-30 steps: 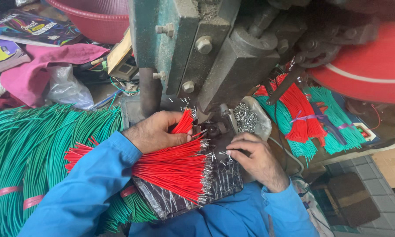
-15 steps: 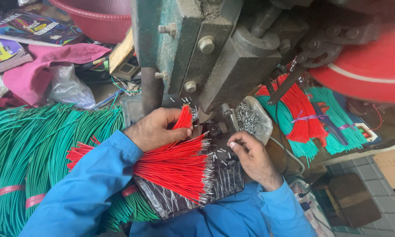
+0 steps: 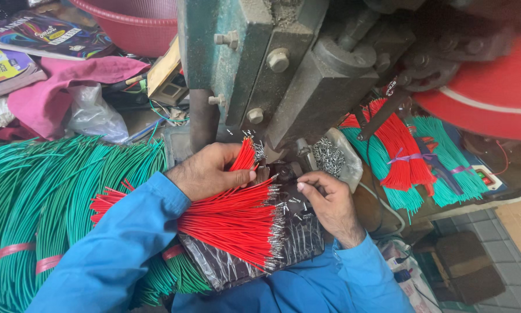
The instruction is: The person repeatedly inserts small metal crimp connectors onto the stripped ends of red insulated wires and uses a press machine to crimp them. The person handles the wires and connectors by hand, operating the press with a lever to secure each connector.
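Observation:
My left hand (image 3: pixel 211 169) is shut on a small bunch of red wires (image 3: pixel 246 155) and holds their tips up toward the base of the green press machine (image 3: pixel 254 64). Below that hand a fan of red wires with metal terminals (image 3: pixel 231 223) lies on a dark plastic sheet (image 3: pixel 254 255) in my lap. With its fingers pinched, my right hand (image 3: pixel 327 203) rests at the press's die area (image 3: pixel 286 171); what it pinches is too small to tell. Small metal terminals (image 3: pixel 329 155) lie in a pile just right of the die.
A thick bundle of green wires (image 3: pixel 52 203) with pink ties lies at my left. Bundled red and green wires (image 3: pixel 408 156) sit right of the press. A red wheel (image 3: pixel 492 93) turns at upper right. A red basin (image 3: pixel 139 23), pink cloth (image 3: pixel 57 87) and booklets sit behind.
My right hand has drawn in from the loose terminals toward the die. The left hand stays at the press with its red wires, shifted only slightly.

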The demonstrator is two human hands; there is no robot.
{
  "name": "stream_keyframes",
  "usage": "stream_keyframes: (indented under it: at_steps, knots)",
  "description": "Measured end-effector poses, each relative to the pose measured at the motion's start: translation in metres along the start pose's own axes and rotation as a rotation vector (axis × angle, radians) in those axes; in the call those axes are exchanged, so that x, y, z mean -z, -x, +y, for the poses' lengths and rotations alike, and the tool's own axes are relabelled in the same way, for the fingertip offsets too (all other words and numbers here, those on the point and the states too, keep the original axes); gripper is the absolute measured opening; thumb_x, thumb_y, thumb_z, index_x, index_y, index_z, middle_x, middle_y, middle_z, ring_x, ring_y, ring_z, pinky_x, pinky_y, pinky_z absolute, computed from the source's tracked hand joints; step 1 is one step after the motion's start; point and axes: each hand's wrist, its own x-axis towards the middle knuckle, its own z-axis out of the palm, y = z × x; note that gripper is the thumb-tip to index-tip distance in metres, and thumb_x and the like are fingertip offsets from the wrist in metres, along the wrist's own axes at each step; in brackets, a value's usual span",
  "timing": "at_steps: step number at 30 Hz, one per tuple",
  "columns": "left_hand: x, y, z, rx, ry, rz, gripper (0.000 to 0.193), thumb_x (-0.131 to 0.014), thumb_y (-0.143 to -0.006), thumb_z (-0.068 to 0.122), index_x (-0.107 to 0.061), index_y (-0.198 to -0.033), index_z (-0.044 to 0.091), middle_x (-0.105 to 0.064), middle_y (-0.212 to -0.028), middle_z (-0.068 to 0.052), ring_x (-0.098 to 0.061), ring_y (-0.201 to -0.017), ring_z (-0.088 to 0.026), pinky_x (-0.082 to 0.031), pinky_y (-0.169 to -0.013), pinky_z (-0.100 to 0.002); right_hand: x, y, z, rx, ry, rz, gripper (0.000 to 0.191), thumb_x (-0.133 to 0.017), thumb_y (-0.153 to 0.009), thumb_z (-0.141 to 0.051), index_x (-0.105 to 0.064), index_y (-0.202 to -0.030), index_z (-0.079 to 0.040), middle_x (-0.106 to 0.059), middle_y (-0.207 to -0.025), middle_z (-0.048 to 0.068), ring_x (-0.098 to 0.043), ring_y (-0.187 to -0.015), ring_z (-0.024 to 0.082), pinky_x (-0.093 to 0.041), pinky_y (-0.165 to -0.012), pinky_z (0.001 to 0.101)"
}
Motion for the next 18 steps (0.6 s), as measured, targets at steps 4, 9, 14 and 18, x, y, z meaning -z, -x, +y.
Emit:
stream_keyframes:
  at_steps: [4, 9, 14, 18]
  knots:
    - [0.001, -0.001, 0.000, -0.010, -0.010, -0.012, 0.019, -0.071, -0.094, 0.020, -0.066, -0.102, 0.003, -0.066, -0.080, 0.002, -0.058, -0.074, -0.005, -0.053, -0.066, -0.027, -0.005, -0.002, -0.001, 0.005, -0.054, 0.021, 0.015, -0.071, -0.094, -0.003, -0.073, -0.108, 0.001, -0.072, -0.089, 0.001, -0.064, -0.080, 0.005, -0.053, -0.072, 0.0205]
    - [0.001, -0.001, -0.001, -0.028, 0.023, -0.016, 0.020, -0.074, -0.092, 0.017, -0.066, -0.104, 0.003, -0.067, -0.084, 0.002, -0.058, -0.078, -0.005, -0.053, -0.069, -0.027, -0.014, -0.006, -0.006, 0.015, -0.180, -0.008, 0.016, -0.069, -0.093, -0.002, -0.072, -0.109, 0.002, -0.074, -0.094, 0.004, -0.068, -0.084, 0.007, -0.056, -0.077, 0.0219]
    - [0.001, -0.001, -0.003, -0.028, 0.023, -0.010, 0.021, -0.073, -0.092, 0.017, -0.066, -0.106, 0.003, -0.069, -0.087, 0.002, -0.060, -0.081, -0.004, -0.054, -0.073, -0.026, -0.021, -0.008, -0.014, 0.048, -0.156, 0.009, 0.015, -0.071, -0.093, -0.001, -0.073, -0.108, 0.003, -0.075, -0.097, 0.006, -0.069, -0.087, 0.009, -0.056, -0.079, 0.0226]
    - [0.000, -0.002, -0.003, -0.045, 0.020, -0.007, 0.020, -0.071, -0.094, 0.018, -0.066, -0.107, 0.003, -0.069, -0.087, 0.002, -0.059, -0.080, -0.004, -0.054, -0.071, -0.027, -0.023, -0.008, -0.016, 0.086, -0.141, 0.024, 0.015, -0.070, -0.094, -0.001, -0.073, -0.109, 0.002, -0.076, -0.100, 0.006, -0.069, -0.090, 0.008, -0.056, -0.081, 0.0220]
